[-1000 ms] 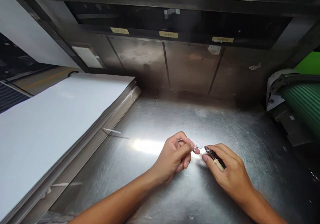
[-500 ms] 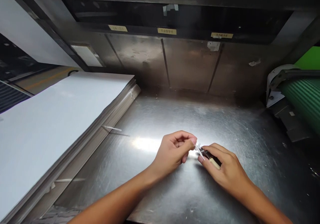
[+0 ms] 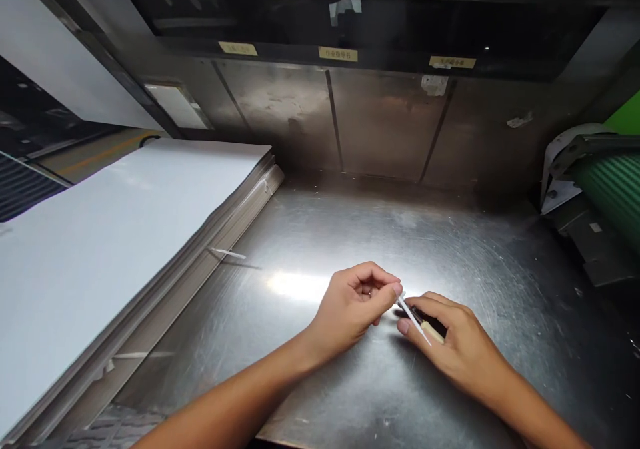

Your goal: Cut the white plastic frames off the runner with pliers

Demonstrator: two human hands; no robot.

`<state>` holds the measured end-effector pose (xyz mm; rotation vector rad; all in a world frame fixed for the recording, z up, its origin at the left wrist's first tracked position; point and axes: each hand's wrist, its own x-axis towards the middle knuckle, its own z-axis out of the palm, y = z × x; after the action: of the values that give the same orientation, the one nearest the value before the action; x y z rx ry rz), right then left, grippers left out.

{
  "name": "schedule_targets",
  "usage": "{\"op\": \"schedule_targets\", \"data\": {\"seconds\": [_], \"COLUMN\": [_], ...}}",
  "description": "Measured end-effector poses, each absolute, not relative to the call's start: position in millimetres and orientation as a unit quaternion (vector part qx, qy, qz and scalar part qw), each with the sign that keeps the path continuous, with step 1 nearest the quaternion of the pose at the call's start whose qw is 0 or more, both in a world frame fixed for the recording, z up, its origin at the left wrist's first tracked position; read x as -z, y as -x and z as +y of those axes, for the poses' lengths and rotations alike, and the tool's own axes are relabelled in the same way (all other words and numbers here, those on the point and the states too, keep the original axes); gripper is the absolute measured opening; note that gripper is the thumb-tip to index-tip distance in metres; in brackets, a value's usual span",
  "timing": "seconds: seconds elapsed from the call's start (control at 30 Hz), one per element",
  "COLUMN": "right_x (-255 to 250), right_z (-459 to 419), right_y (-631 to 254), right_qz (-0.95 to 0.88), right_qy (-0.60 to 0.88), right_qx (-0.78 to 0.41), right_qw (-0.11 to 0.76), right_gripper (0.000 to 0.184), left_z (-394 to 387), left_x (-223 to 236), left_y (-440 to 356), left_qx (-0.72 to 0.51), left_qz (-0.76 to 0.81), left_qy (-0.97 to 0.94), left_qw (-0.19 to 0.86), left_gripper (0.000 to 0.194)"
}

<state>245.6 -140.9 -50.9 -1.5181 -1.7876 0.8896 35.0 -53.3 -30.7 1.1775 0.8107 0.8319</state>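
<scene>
Between the thumb and forefinger of my left hand [image 3: 353,309] is a thin white plastic strip [image 3: 416,319] with a pointed free end. It slants down to the right and crosses in front of my right hand [image 3: 463,349]. My right fingers are curled around a small pair of nippers [image 3: 433,332] with a cream-coloured handle and dark metal parts. The nippers' jaws are mostly hidden behind the strip and my fingertips. Both hands are close together above the scratched metal table [image 3: 340,395].
A tall stack of large white sheets [image 3: 135,215] stands on the left, with a white strip [image 3: 229,253] sticking out of its side. A metal panel with labels [image 3: 338,54] rises at the back. On the right is a green ribbed roller [image 3: 615,185] beside dark machine parts.
The white strip now reaches farther down and right, across the nippers. My left fingertips have shifted slightly right. Both hands keep their grip, and the view has moved a little.
</scene>
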Motion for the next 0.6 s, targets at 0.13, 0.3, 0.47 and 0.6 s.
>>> {"op": "schedule_targets", "data": {"seconds": [0.13, 0.3, 0.47, 0.6], "right_x": [46.5, 42.5, 44.4, 47.5], "right_z": [-140.2, -141.8, -144.9, -144.5], "right_y": [-244.5, -242.6, -243.4, -246.4], "right_qz": [-0.686, -0.681, -0.67, -0.678], "right_qy": [0.578, 0.584, 0.591, 0.581], "right_qx": [-0.326, -0.328, -0.341, -0.337], "right_qw": [0.297, 0.296, 0.292, 0.3], "right_gripper": [0.025, 0.035, 0.039, 0.038], "left_z": [-54.8, -55.4, -52.0, -49.5], "left_x": [34.5, 32.1, 29.6, 33.3], "left_y": [-33.9, -33.4, -36.8, -38.5], "left_qx": [-0.379, -0.374, -0.332, -0.308], "left_qz": [0.342, 0.334, 0.34, 0.341], "left_qy": [-0.565, -0.575, -0.516, -0.468], "left_qw": [0.648, 0.646, 0.713, 0.755], "left_gripper": [0.017, 0.019, 0.034, 0.044]}}
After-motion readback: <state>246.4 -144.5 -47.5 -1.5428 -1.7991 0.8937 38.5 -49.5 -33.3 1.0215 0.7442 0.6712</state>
